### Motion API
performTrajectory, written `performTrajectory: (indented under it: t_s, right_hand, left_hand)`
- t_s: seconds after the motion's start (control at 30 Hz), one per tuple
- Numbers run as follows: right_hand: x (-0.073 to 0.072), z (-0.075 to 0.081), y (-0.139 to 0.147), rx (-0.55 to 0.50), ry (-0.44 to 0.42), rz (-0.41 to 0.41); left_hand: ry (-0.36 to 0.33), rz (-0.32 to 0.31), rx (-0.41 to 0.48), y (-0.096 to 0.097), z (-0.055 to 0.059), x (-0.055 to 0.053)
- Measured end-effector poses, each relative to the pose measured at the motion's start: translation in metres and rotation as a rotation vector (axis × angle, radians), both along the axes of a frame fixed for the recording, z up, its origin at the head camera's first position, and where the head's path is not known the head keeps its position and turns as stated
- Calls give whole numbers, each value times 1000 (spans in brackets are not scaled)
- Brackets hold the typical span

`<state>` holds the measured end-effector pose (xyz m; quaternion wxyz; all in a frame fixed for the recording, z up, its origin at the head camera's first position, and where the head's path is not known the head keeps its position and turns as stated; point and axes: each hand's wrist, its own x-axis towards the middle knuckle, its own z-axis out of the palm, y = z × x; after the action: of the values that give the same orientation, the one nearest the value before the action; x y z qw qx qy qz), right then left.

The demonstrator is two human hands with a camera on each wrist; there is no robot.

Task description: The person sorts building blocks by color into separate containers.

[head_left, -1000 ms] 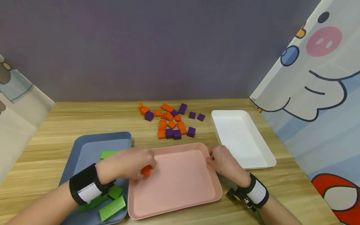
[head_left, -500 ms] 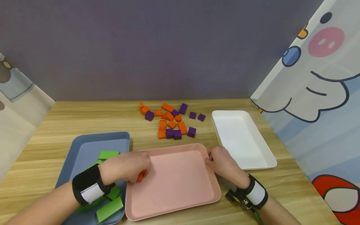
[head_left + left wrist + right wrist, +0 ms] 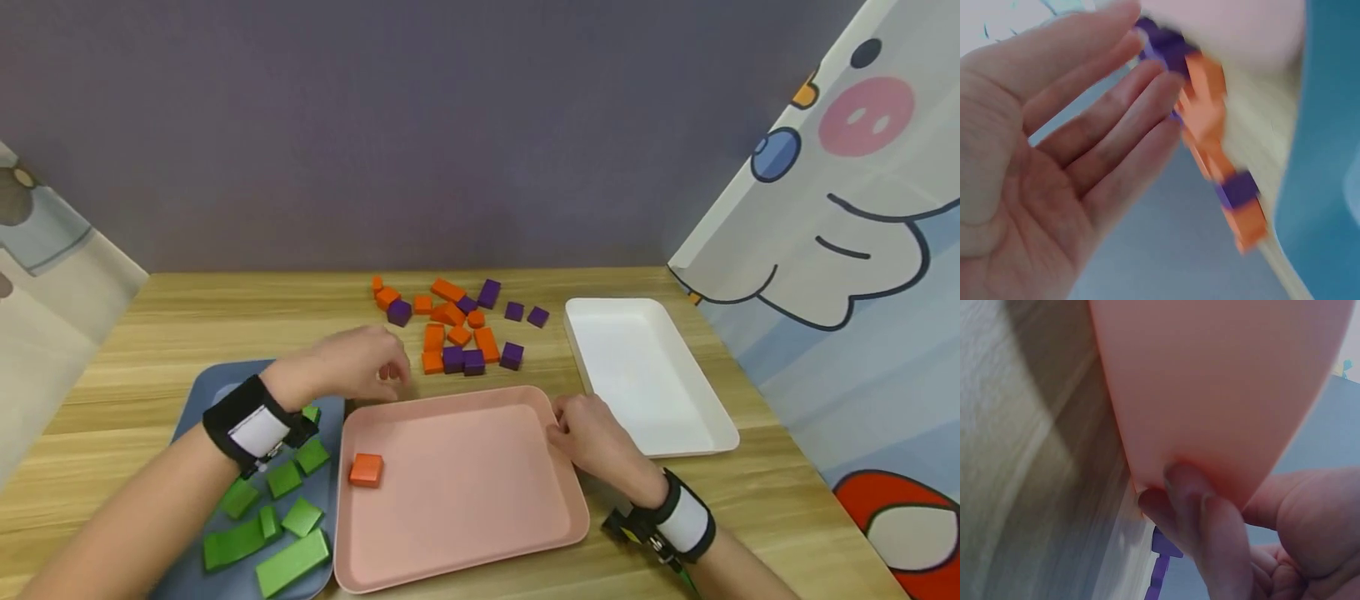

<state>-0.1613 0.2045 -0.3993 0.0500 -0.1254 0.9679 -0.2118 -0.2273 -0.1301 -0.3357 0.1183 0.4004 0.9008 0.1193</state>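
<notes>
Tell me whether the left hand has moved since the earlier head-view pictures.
Yes: in the head view, the left hand has moved forward, closer to the stationary orange and purple blocks.

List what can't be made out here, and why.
Head: the bottom edge of the picture cuts off part of the near end of the blue tray.
Head: the left forearm and wristband cover part of that tray and perhaps some green blocks.
Left wrist: blur and the left hand make the orange blocks and purple blocks hard to count.
Right wrist: the pink tray hides its own inside and part of the right hand.
</notes>
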Motion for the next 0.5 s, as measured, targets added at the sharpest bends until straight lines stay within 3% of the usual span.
performTrajectory:
  t_s: [0.13,0.23,0.4,0.5]
  right_hand:
    - [-1,-1,0,-3,14,7]
    - [-1,-1,-1,-9,26,17]
    - [3,-1,1,-11,36,5]
    - [4,-1,1,-15,18,-7]
  left_hand:
    - [141,63,27,-18,1,-36]
    - [198,149,2,-29,1,-58]
    - [231,243,-45,-37,-3,-87]
    - [202,289,-79,-40,-9,-102]
